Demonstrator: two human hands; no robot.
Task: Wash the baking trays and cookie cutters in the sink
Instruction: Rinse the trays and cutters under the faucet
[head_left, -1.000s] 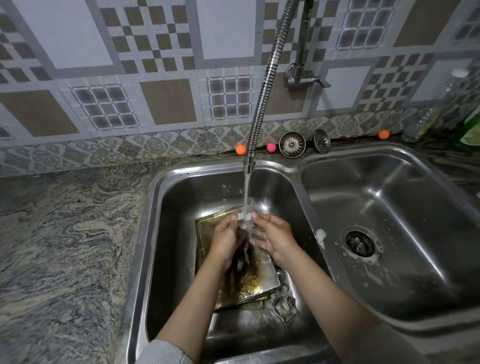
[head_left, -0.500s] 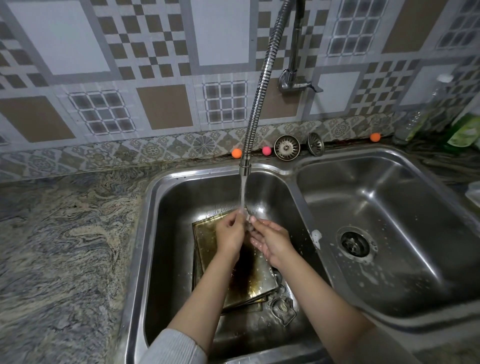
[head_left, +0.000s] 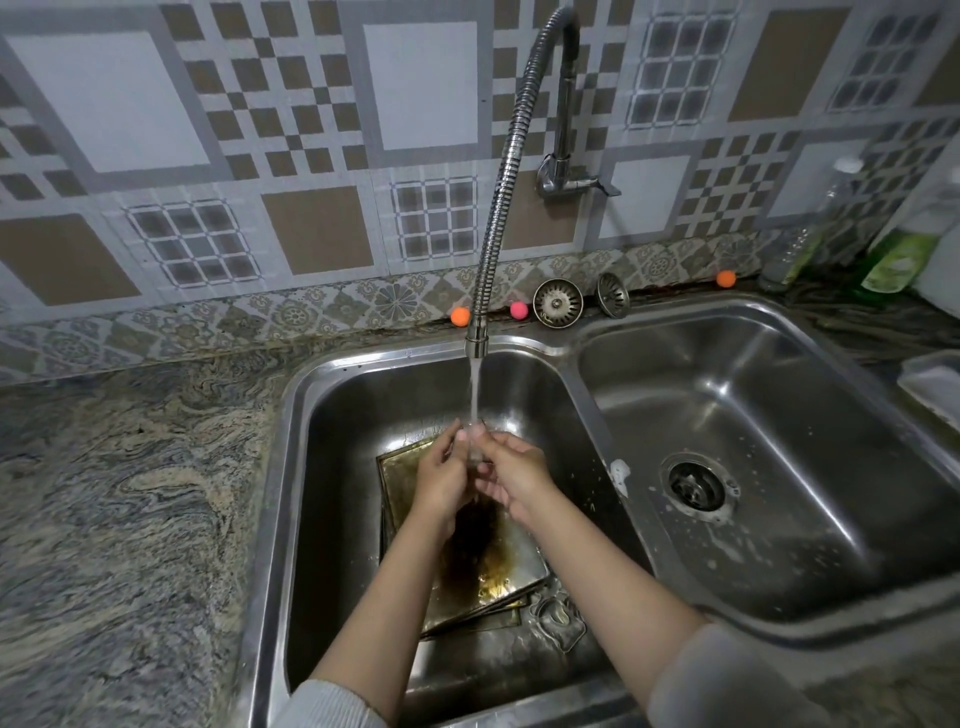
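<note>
while water runs over them, your left hand (head_left: 441, 480) and right hand (head_left: 511, 478) meet with fingers loosely bent, gripping nothing you can make out. beneath your fingers the baking trays (head_left: 498, 577) lie stacked, brass-coloured with dark burnt grime, in the left sink (head_left: 332, 467) basin. a cookie cutter (head_left: 558, 618) sits beside them, nearer you.
</note>
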